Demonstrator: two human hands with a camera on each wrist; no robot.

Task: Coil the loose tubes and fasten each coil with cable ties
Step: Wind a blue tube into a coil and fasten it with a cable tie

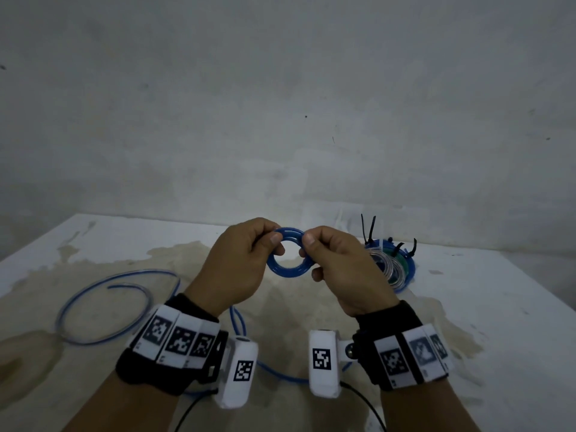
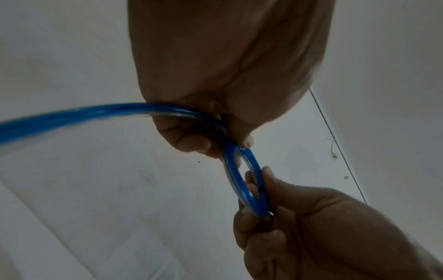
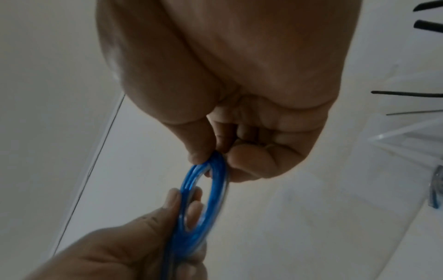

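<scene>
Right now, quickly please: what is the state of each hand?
Left hand: closed, pinching the small blue plastic tube coil on its left side.
Right hand: closed, pinching the same coil on its right side.

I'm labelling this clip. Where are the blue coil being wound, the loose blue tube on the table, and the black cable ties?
blue coil (image 1: 282,273): head view, lower arc.
loose blue tube (image 1: 93,340): head view, near bend.
black cable ties (image 1: 368,233): head view, upright tails.
</scene>
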